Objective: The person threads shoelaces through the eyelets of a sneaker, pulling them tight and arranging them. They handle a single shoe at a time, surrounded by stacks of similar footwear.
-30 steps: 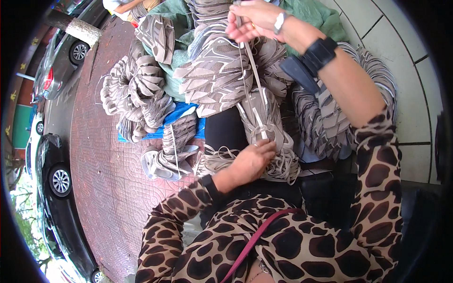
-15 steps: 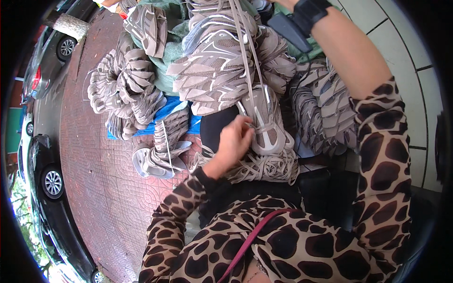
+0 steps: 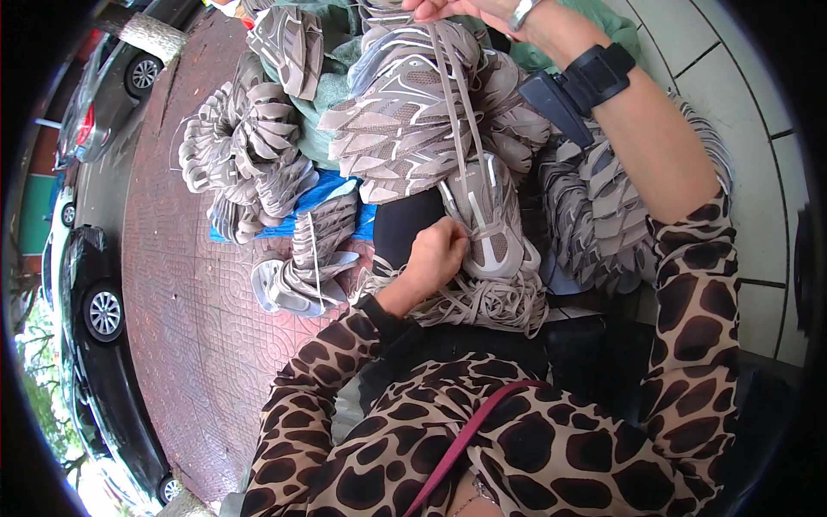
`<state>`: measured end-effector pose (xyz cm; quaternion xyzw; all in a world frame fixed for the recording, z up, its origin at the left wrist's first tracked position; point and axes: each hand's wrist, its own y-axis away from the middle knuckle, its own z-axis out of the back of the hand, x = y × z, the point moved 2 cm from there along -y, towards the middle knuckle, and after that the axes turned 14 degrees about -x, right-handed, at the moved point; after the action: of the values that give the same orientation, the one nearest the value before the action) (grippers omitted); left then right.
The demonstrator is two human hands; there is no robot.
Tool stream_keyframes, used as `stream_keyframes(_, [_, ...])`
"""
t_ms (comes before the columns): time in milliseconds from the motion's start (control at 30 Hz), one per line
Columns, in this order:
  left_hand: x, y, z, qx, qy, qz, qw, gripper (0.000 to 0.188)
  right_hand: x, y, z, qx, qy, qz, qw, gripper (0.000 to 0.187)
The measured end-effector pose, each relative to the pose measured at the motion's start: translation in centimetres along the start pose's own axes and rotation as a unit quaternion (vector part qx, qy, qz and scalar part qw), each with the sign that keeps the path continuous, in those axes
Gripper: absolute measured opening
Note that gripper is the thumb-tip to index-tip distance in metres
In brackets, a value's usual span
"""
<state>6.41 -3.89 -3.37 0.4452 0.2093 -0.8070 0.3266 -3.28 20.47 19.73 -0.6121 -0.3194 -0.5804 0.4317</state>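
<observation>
A grey-beige shoe upper (image 3: 494, 246) lies over my lap with its toe towards me. Against its left edge is my left hand (image 3: 438, 252), its fingers curled closed on the upper. Two strands of a flat beige shoelace (image 3: 454, 103) run taut from the eyelets up to the top of the view. There my right hand (image 3: 474, 9), partly cut off by the picture's edge, has the lace between its fingers. Beneath the toe rests a tangled bunch of loose laces (image 3: 504, 303). A large stack of similar uppers (image 3: 392, 129) sits just beyond.
More bundled uppers lie at the left (image 3: 245, 138) and right (image 3: 603, 207), partly on a blue sheet (image 3: 332, 191). Green sacks (image 3: 332, 129) stand behind. Red patterned paving (image 3: 207, 345) runs to parked cars (image 3: 108, 345); pale tiles (image 3: 758, 233) are at the right.
My right hand has come further into view at the top, its wrist shifting slightly down, still pulling the lace strands taut. My left hand's fingers have curled tighter at the upper's edge.
</observation>
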Motion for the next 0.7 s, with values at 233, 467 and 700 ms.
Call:
stream_keyframes(233, [0.0, -0.5, -1.4, 0.034, 0.172, 0.373, 0.911, 0.026, 0.4, 1.1, 0.6, 0.004, -0.019, 0.006, 1.0, 0.031])
stream_keyframes(467, [1.7, -0.2, -2.6, 0.044, 0.415, 0.525, 0.742, 0.019, 0.7, 2.5, 0.9, -0.029, -0.013, -0.003, 0.999, 0.032])
stream_keyframes(700, [2.9, 2.3, -5.4, -0.014, 0.737, 0.501, 0.453, 0.019, 0.5, 2.1, 3.5, -0.037, -0.008, -0.055, 0.998, 0.029])
